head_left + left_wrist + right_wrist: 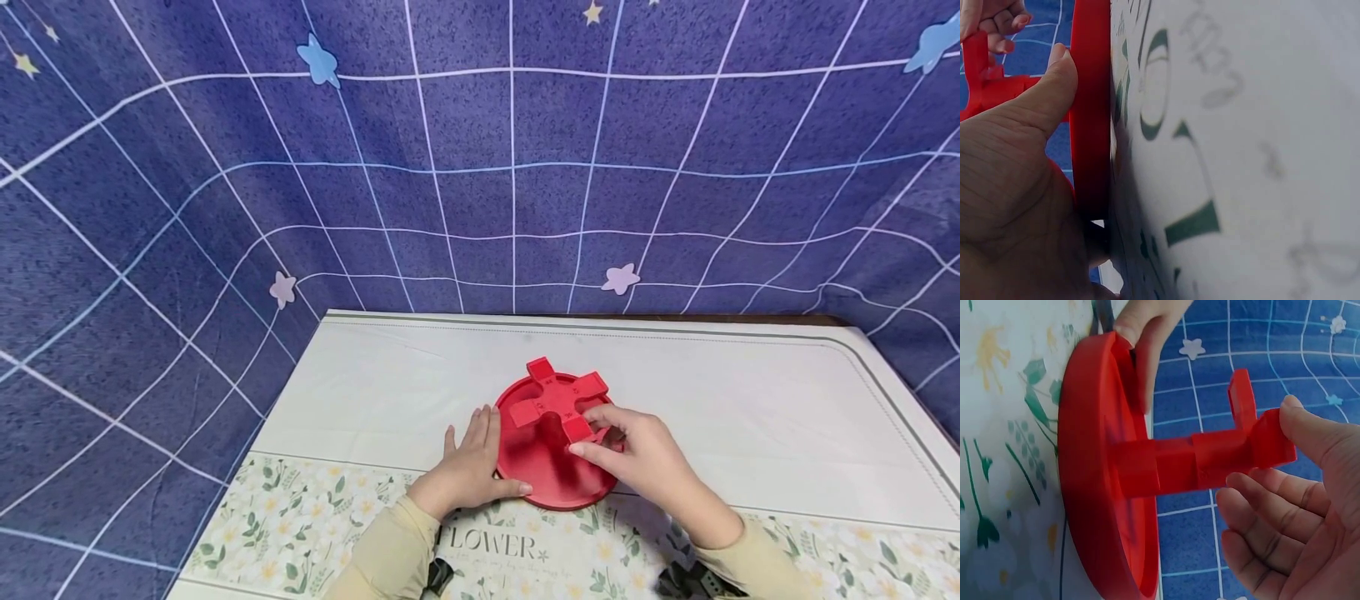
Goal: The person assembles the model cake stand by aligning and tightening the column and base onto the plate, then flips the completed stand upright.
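The left hand [468,471] is laid at the left rim of a red round base [551,479], fingers straight and flat on the tablecloth [390,392], thumb pressed along the rim. The base is set near the front edge of the table, about midway along it, where the white field of the cloth meets its flowered border [300,521]. A red post rising from the base's middle is seen only in the right wrist view; from the head camera the post is hidden beneath the red cross-shaped top [558,398]. To the right, the right hand [637,458] is held at the near arm of the cross, thumb and fingertips touching it, fingers loosely apart. Behind the table a blue grid-patterned backdrop [480,167] with stars is hung.
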Demonstrator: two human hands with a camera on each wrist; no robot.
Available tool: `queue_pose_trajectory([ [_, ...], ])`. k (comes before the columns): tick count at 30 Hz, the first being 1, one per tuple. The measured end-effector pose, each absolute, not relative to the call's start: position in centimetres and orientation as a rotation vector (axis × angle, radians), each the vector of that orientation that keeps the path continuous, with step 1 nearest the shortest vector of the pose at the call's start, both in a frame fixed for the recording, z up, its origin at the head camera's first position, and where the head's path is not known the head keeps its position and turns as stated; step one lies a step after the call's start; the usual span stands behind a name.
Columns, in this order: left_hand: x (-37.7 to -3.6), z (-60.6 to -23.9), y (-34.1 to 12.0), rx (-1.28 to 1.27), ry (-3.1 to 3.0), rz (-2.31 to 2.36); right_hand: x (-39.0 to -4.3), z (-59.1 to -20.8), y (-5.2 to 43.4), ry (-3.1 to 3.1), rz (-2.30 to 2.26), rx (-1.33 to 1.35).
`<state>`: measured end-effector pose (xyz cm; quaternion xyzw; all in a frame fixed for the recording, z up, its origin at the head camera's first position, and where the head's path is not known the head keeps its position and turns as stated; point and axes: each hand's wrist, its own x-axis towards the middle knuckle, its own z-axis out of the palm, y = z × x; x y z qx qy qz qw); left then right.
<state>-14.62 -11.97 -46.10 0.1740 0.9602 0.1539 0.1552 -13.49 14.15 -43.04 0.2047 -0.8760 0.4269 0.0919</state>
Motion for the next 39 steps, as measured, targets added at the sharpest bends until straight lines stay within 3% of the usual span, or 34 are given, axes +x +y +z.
queue_pose_trajectory([
  [16, -14.6, -46.4, -12.0, 0.500, 2.748, 0.456, -13.0, -43.0, 12.6, -2.589, 0.977, 0.631],
  [28, -14.7, -46.6, -12.2, 0.501, 2.739, 0.492, -14.5, -41.6, 16.0, -2.475, 1.042, 0.479],
  [39, -14.6, -46.2, -12.1, 0.499, 2.736, 0.490, -15.2, -42.4, 16.7, -2.577, 1.174, 0.549],
])
